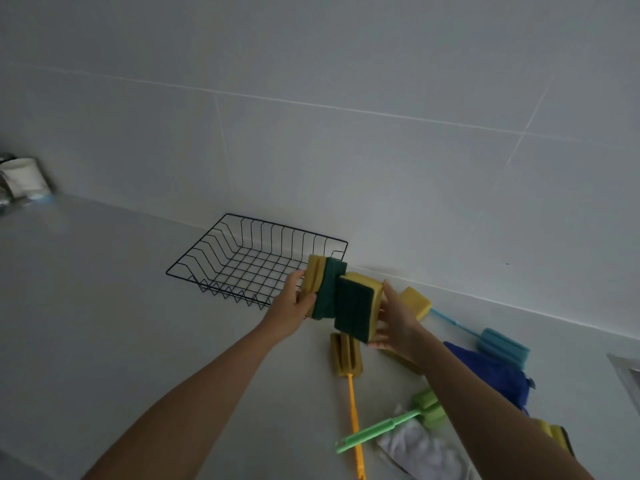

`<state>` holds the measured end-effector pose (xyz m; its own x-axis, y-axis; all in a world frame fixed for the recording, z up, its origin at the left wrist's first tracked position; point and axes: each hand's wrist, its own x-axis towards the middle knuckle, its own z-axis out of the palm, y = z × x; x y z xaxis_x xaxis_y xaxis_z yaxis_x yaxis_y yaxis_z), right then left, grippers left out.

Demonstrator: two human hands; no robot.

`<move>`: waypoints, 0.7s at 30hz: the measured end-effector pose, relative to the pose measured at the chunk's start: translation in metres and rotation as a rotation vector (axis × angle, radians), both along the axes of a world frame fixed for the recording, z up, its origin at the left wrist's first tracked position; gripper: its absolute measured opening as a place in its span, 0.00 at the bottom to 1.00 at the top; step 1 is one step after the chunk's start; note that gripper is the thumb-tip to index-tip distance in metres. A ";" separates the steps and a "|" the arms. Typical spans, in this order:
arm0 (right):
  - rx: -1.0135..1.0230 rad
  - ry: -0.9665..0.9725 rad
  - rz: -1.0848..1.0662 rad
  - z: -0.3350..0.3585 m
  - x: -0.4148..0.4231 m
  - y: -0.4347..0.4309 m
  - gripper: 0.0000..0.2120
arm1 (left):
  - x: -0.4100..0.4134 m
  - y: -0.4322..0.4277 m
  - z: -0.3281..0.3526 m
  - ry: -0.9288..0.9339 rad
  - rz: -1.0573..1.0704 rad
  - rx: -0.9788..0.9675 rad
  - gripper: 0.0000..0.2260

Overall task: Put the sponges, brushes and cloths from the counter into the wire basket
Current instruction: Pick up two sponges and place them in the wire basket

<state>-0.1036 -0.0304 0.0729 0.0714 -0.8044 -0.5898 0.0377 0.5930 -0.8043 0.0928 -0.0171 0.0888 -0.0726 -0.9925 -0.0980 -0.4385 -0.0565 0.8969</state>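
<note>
The black wire basket (242, 251) stands on the white counter by the wall, with nothing visible inside. My left hand (294, 303) grips a yellow-and-green sponge (323, 289) just right of the basket's front corner. My right hand (398, 323) holds a second yellow-and-green sponge (356, 306), touching the first. On the counter lie a yellow sponge (417, 301), a yellow sponge brush (348, 362), a green sponge brush (381, 429), a blue sponge brush (502, 344), a blue cloth (491, 375), a white cloth (422, 448) and another sponge (557, 434) under my right forearm.
The tiled wall (346, 133) runs behind the counter. A white container (24, 178) stands at the far left. A metal sink edge (627, 375) shows at the right border. Bare counter (104, 289) stretches left of the basket.
</note>
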 end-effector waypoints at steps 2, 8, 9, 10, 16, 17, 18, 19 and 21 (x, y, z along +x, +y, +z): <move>-0.040 0.006 0.011 0.004 0.021 -0.011 0.35 | 0.019 -0.017 0.002 0.066 0.003 0.047 0.19; -0.132 -0.053 0.027 0.011 0.084 -0.054 0.31 | 0.082 -0.076 0.010 0.159 -0.041 0.111 0.24; -0.137 -0.075 0.028 0.012 0.094 -0.062 0.30 | 0.093 -0.088 0.010 0.169 -0.043 0.119 0.24; -0.140 -0.095 0.031 0.014 0.103 -0.071 0.27 | 0.103 -0.099 0.011 0.185 -0.041 0.130 0.24; -0.205 -0.009 0.024 0.005 0.157 -0.124 0.27 | 0.160 -0.165 0.003 0.246 0.025 0.208 0.21; -0.200 0.019 0.025 0.002 0.168 -0.134 0.26 | 0.169 -0.175 -0.002 0.232 0.037 0.217 0.20; -0.188 0.040 0.022 -0.003 0.179 -0.144 0.24 | 0.177 -0.183 -0.006 0.199 0.045 0.220 0.19; -0.170 0.055 0.012 -0.008 0.189 -0.153 0.20 | 0.185 -0.191 -0.012 0.149 0.052 0.222 0.18; -0.134 0.085 -0.004 -0.023 0.207 -0.169 0.16 | 0.199 -0.205 -0.025 0.035 0.064 0.228 0.15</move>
<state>0.1039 -0.1990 0.0502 0.0225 -0.8765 -0.4808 -0.0319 0.4801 -0.8766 0.2916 -0.2223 0.0638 -0.0176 -0.9476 -0.3191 -0.3960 -0.2864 0.8724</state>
